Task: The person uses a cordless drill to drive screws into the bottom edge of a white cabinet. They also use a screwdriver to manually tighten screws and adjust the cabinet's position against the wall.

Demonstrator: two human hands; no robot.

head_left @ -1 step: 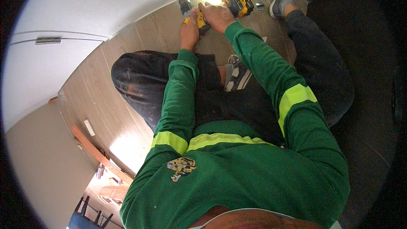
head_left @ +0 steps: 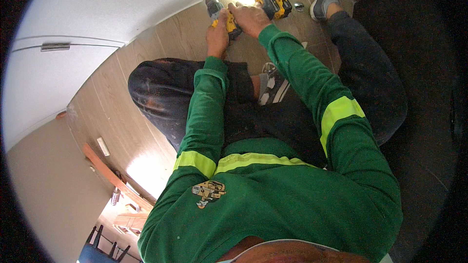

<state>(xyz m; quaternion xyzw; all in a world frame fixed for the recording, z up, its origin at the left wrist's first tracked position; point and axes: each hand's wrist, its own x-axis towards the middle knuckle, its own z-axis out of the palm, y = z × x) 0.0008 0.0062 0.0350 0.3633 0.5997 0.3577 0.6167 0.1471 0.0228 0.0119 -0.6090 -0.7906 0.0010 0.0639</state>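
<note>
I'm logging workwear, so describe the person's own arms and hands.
The left sleeve and right sleeve are long and green, each crossed by a bright yellow-green band. The left hand and right hand wear no gloves.

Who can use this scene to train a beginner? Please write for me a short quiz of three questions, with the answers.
1. Multiple choice: how many hands are on the cordless drill? a) none b) two c) one
2. True or false: the chuck points toward the person's chest.
3. Fill in: the battery pack is nearer to the ____ hand.

Key:
1. b: the left hand and the right hand.
2. False: it points away, toward the white surface.
3. right
</note>
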